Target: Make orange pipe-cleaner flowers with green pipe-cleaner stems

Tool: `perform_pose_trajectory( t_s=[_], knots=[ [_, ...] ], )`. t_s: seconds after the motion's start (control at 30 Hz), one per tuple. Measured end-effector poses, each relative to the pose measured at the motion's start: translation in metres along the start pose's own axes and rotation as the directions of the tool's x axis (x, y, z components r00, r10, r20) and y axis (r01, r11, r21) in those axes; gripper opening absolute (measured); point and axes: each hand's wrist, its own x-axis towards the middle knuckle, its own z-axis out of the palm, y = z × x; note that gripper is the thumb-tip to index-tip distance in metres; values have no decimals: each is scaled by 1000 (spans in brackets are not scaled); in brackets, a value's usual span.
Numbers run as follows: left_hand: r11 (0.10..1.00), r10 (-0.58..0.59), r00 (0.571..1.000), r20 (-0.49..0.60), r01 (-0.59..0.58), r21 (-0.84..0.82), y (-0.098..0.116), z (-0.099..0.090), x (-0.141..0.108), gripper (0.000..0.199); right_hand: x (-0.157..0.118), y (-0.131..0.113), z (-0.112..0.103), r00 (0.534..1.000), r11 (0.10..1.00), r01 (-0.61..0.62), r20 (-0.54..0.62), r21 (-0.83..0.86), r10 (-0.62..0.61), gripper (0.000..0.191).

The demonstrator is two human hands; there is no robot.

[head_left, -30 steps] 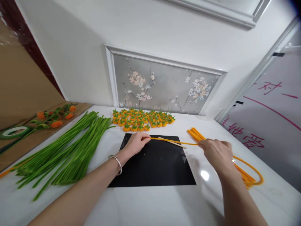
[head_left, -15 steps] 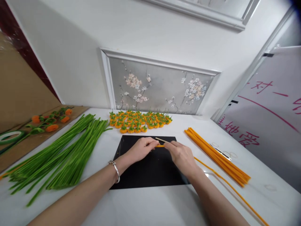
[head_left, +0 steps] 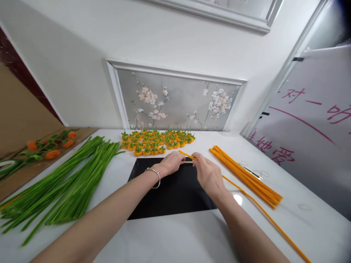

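Over the black mat [head_left: 175,193] both hands work close together. My left hand [head_left: 171,163], with a silver bangle at its wrist, is closed on one end of a thin pale stick [head_left: 188,162]. My right hand [head_left: 207,173] pinches an orange pipe cleaner [head_left: 188,155], whose short end slants up and left above the stick. The pipe cleaner's long tail runs from under the right hand across the table to the lower right. The fingers hide whether the stick's right end is gripped too.
Rows of small orange-and-green pipe-cleaner pieces [head_left: 153,141] stand behind the mat. Green stems [head_left: 79,182] lie left, orange stems [head_left: 244,175] right, with scissors [head_left: 251,171] beside them. Finished orange flowers [head_left: 52,155] and green tape [head_left: 8,167] rest on cardboard at far left.
The orange pipe cleaner's end was level between the hands, below the stick; now it slants up above it. The stick has become level. The whole view has shifted slightly.
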Motion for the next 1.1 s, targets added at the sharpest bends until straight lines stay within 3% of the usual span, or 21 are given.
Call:
perform_pose_trajectory(
  t_s=[0.17, 0.3, 0.43, 0.53, 0.63, 0.93, 1.1],
  knots=[
    [998, -50, 994, 102, 54, -36, 10, -29, -39, 20, 2, 0, -9, 994, 997, 79, 74, -4, -78, 29],
    [983, -65, 953, 297, 112, -145, 22, -45, -79, 23, 2, 3, -6, 962, 948, 162, 170, 275, -214, 28],
    [908, -87, 927, 365, 224, -353, 32, -42, -102, 33, -1, 2, -1, 921, 830, 63, 287, 555, -262, 23],
    [842, -95, 918, 385, 280, -460, 33, -38, -107, 41, -3, 1, 1, 892, 769, -55, 378, 637, -249, 22],
    [857, -51, 918, 394, 243, -455, 29, -35, -107, 36, -4, 3, 4, 880, 753, -117, 419, 648, -224, 20],
    [801, -18, 909, 417, 262, -537, 30, -36, -106, 21, -10, -8, 19, 878, 767, -130, 433, 628, -205, 21],
    [815, -39, 932, 359, 238, -528, 32, -32, -105, 21, -12, -13, 16, 872, 841, -42, 430, 539, -232, 26]
  ],
)
